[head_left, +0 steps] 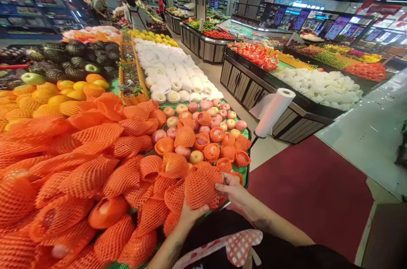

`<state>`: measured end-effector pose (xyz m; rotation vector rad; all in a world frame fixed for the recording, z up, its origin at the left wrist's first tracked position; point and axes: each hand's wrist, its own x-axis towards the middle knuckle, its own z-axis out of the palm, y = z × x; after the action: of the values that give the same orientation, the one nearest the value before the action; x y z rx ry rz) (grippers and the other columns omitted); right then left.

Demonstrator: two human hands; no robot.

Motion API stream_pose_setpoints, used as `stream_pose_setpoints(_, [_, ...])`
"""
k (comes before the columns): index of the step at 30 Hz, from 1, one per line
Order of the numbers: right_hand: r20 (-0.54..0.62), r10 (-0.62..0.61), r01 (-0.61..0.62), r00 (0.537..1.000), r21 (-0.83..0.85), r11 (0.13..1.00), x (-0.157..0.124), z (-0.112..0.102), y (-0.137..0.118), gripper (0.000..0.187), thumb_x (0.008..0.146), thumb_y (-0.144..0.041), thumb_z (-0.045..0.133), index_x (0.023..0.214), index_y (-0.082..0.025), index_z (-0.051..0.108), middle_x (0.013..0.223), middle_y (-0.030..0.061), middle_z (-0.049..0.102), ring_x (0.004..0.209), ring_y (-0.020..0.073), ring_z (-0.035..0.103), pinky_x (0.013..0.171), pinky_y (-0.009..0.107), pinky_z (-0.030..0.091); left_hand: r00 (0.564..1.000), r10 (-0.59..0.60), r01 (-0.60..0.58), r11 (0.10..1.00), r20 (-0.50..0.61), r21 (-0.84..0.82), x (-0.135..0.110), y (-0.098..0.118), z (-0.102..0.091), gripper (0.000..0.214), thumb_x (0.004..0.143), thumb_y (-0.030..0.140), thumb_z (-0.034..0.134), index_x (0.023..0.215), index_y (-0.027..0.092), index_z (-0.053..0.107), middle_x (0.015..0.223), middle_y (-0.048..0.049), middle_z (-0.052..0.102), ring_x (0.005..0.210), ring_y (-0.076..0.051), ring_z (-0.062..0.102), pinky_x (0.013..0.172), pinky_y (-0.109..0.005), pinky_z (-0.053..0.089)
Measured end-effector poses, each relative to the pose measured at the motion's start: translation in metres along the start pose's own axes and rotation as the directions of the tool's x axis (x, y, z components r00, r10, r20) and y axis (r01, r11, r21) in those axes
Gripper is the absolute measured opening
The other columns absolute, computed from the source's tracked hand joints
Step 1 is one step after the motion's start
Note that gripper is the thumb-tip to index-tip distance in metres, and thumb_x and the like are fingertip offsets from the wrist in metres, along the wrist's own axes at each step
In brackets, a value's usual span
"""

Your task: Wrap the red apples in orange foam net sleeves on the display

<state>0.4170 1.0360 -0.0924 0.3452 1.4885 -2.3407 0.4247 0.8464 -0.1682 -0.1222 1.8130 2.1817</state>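
Orange net (pixel 201 187), just before the apples (pixel 222 113): left hand (pixel 190 214) and right hand (pixel 234 195) clasp it; supporting from below seems wise.

Netted fruit held at the near edge of the pile

The netted fruit (pixel 202 188) is a round piece wrapped all over in an orange foam mesh sleeve, puffed and slightly crumpled, so its skin cannot be made out. It sits low against the front of the heap of wrapped fruit (pixel 149 171), cupped from below by the left grip (pixel 190 214) and pressed on its right side by the right grip (pixel 233 192).
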Motion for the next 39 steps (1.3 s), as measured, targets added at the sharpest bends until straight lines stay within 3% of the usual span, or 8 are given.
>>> stream_pose_setpoints(6, [-0.091,-0.161,0.144,0.983,-0.171,0.975,0.021,-0.051,-0.04,0.052,0.07,-0.055,0.088,0.107,-0.026,0.065,0.117,0.0051,0.068,0.108,0.0245,0.065,0.094,0.038,0.053,0.942,0.278,-0.223,0.937,-0.187,0.27,0.044,0.015,0.065,0.089,0.064,0.043,0.091,0.14,0.021,0.05,0.142,-0.0166,0.063,0.135,-0.039,0.06,0.119,-0.06,0.043])
stream_pose_setpoints(12, [-0.013,-0.135,0.119,0.991,-0.402,0.908,0.051,-0.075,-0.051,0.067,0.056,-0.046,0.093,0.111,-0.029,0.058,0.109,0.005,0.071,0.105,0.0319,0.069,0.098,0.046,0.056,0.971,0.216,-0.239,0.851,0.102,0.467,0.042,0.021,0.077,0.088,0.077,0.024,0.084,0.155,0.034,0.045,0.159,-0.0123,0.051,0.145,-0.036,0.052,0.116,-0.056,0.049])
stream_pose_setpoints(19, [-0.062,-0.408,0.052,0.911,-0.964,0.262,0.138,-0.106,-0.08,0.079,0.075,-0.053,0.076,0.136,-0.016,0.042,0.143,0.0243,0.052,0.129,0.0413,0.057,0.096,0.05,0.053,0.952,0.291,-0.19,0.799,-0.091,0.571,0.031,0.053,0.059,0.052,0.097,0.033,0.063,0.149,0.034,0.055,0.159,-0.0116,0.048,0.146,-0.033,0.051,0.111,-0.051,0.055])
stream_pose_setpoints(23, [0.035,-0.266,0.037,0.963,-0.999,0.004,0.168,-0.113,-0.088,0.078,0.079,-0.055,0.076,0.138,-0.015,0.045,0.138,0.0237,0.057,0.127,0.0427,0.058,0.093,0.047,0.053,0.874,0.429,-0.204,0.752,-0.229,0.627,0.026,0.076,0.038,0.043,0.094,0.035,0.067,0.137,0.038,0.064,0.151,-0.0079,0.057,0.14,-0.034,0.057,0.109,-0.057,0.056])
stream_pose_setpoints(28, [0.048,-0.355,0.098,0.934,-0.987,0.126,0.157,-0.123,-0.079,0.091,0.084,-0.067,0.068,0.15,-0.013,0.037,0.152,0.0265,0.043,0.136,0.043,0.052,0.109,0.052,0.046,0.701,0.641,-0.123,0.541,-0.313,0.832,0.032,0.105,-0.022,0.036,0.094,0.042,0.067,0.128,0.03,0.068,0.143,-0.0095,0.062,0.135,-0.037,0.058,0.116,-0.061,0.047])
stream_pose_setpoints(32, [0.089,-0.589,0.225,0.803,-0.961,0.162,0.121,-0.124,-0.056,0.081,0.091,-0.067,0.059,0.148,-0.012,0.043,0.157,0.0273,0.038,0.148,0.043,0.038,0.12,0.059,0.037,0.605,0.691,0.098,0.427,-0.395,0.899,0.064,0.137,-0.085,0.049,0.102,0.047,0.05,0.135,0.015,0.064,0.158,-0.0215,0.047,0.155,-0.041,0.031,0.127,-0.063,0.026])
stream_pose_setpoints(35, [0.147,-0.636,0.299,0.758,-0.944,0.138,0.083,-0.113,-0.029,0.063,0.096,-0.057,0.057,0.143,-0.015,0.051,0.157,0.0245,0.042,0.147,0.0399,0.042,0.12,0.06,0.039,0.61,0.655,0.277,0.352,-0.446,0.894,0.1,0.161,-0.121,0.047,0.104,0.046,0.046,0.128,0.012,0.07,0.171,-0.0208,0.029,0.16,-0.044,0.017,0.129,-0.066,0.01])
stream_pose_setpoints(39, [0.2,-0.609,0.392,0.767,-0.898,0.198,0.034,-0.082,0.009,0.045,0.098,-0.043,0.06,0.137,-0.022,0.058,0.149,0.0182,0.055,0.14,0.0349,0.054,0.116,0.057,0.045,0.736,0.557,0.275,0.273,-0.385,0.922,0.137,0.185,-0.144,0.043,0.102,0.044,0.055,0.122,0.01,0.071,0.171,-0.0239,0.028,0.16,-0.045,0.018,0.127,-0.067,0.002])
